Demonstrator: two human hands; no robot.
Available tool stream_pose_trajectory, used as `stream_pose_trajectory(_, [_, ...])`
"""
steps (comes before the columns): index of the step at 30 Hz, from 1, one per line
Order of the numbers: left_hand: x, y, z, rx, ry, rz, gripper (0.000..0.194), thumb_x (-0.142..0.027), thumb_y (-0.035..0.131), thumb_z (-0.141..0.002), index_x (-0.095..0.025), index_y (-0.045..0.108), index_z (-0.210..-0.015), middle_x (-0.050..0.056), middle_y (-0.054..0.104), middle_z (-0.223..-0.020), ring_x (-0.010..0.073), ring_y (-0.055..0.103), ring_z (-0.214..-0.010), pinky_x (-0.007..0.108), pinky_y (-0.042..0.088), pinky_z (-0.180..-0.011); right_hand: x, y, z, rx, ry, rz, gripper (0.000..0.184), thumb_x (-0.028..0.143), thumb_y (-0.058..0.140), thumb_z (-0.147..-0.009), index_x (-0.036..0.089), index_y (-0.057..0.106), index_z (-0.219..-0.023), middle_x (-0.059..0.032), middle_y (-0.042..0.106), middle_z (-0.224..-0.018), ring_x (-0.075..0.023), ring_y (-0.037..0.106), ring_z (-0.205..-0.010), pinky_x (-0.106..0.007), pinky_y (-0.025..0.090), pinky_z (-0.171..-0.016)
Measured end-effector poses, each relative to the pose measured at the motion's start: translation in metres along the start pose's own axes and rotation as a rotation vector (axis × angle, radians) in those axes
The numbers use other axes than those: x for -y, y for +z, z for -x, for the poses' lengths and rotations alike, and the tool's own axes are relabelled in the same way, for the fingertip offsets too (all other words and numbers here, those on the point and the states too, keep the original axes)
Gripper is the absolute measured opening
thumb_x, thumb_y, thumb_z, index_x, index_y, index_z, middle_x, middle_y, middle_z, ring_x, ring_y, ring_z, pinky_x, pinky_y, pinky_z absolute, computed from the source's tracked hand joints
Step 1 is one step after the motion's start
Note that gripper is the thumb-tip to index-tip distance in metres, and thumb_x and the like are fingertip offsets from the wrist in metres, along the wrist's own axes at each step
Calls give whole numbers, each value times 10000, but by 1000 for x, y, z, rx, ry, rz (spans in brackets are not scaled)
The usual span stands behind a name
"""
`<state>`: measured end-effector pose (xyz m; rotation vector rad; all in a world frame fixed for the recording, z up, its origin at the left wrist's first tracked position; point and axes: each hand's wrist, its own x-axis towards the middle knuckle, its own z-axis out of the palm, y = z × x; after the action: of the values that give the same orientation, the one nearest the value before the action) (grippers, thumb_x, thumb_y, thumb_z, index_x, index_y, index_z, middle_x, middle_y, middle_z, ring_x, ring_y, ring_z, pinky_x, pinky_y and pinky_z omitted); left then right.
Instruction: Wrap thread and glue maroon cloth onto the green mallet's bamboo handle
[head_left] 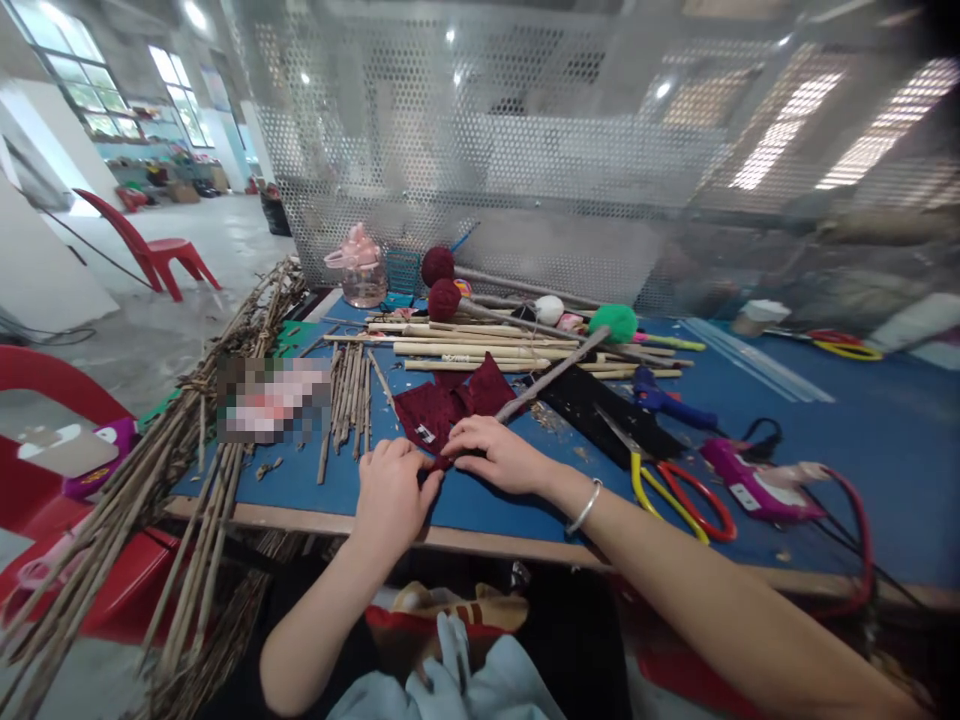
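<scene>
Near the front edge of the blue table, my left hand (394, 492) and my right hand (496, 455) meet with fingers bent over a dark red cloth (491, 386). A small rolled or folded bit of it is pinched between the thumbs and fingertips. The rest of the cloth spreads out beyond the hands, with a small white mark on it. A grey stick (559, 372) with a green ball (613, 323) on its far end slants across the cloth, its near end close to my right hand. My right wrist wears a silver bangle (583, 508).
Scissors (679, 495) with yellow and red handles lie right of my right forearm, beside a black cloth (600, 405), a blue glue gun (671, 400) and a purple power strip (761, 485). Pale sticks (480, 350) lie behind. Long twigs (180, 410) overhang the left edge.
</scene>
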<state>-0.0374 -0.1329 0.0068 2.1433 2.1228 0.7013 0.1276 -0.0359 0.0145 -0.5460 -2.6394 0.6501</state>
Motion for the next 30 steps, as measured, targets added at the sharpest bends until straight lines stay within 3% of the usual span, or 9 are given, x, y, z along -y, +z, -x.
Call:
stream_pose_trajectory(7, [1,-8,1,13,53,-8,159,-351,574,-766,-218,657,-794,48,586,-853,218,484,-898,349,329,-761,1,6,2,-51,13,10,143,101,589,-740,169,639,-855,-43,614,-902,-166,531,-925,-367,334,-889])
stream_pose_trajectory(10, [7,-12,-3,43,61,-14,163,-374,615,-727,-240,676,-797,47,591,-867,230,484,-913,355,340,-764,5,4,-3,-47,7,-29,237,41,553,-698,170,632,-881,-44,626,-904,-165,546,-911,-351,369,-870])
stream_pose_trajectory(13, [15,-11,-4,61,33,67,197,-390,605,-731,-233,685,-820,45,596,-842,211,502,-869,340,366,-762,12,-1,4,-308,119,-136,295,68,525,-707,175,592,-973,-52,622,-960,-158,559,-900,-312,421,-820])
stream_pose_trajectory(15, [18,-8,-2,55,29,124,222,-403,593,-738,-219,687,-820,45,598,-837,199,510,-850,335,377,-769,13,-3,14,-625,318,-171,175,148,528,-742,170,567,-911,-40,624,-849,-147,573,-774,-289,456,-728])
stream_pose_trajectory(17, [18,-6,1,45,54,157,226,-409,591,-738,-218,689,-809,43,600,-846,196,510,-856,339,380,-780,9,-6,24,-811,569,-212,88,255,550,-759,176,520,-781,-5,580,-644,-122,535,-565,-254,456,-557])
stream_pose_trajectory(20, [11,-6,7,51,125,172,206,-389,581,-752,-227,695,-807,48,607,-868,196,506,-874,349,381,-797,-5,-10,33,-669,925,-460,277,430,547,-764,188,446,-674,29,493,-455,-87,420,-345,-211,351,-336])
stream_pose_trajectory(23, [2,-8,14,93,218,193,197,-357,550,-782,-246,697,-852,54,616,-921,198,502,-905,361,380,-824,-19,-15,31,-511,1078,-729,354,485,529,-772,177,442,-622,13,484,-410,-73,390,-283,-187,286,-260])
stream_pose_trajectory(26, [-4,-10,20,118,268,264,213,-298,496,-819,-241,687,-893,53,626,-960,193,512,-924,360,385,-847,-24,-17,29,-537,1086,-801,312,373,583,-764,164,435,-587,19,459,-374,-51,356,-263,-160,240,-245])
stream_pose_trajectory(30, [-6,-10,26,40,128,472,248,-271,438,-845,-189,671,-853,62,649,-917,170,557,-882,316,410,-836,-8,-13,34,-650,918,-858,218,313,529,-784,175,413,-661,50,464,-398,-51,396,-289,-140,295,-274])
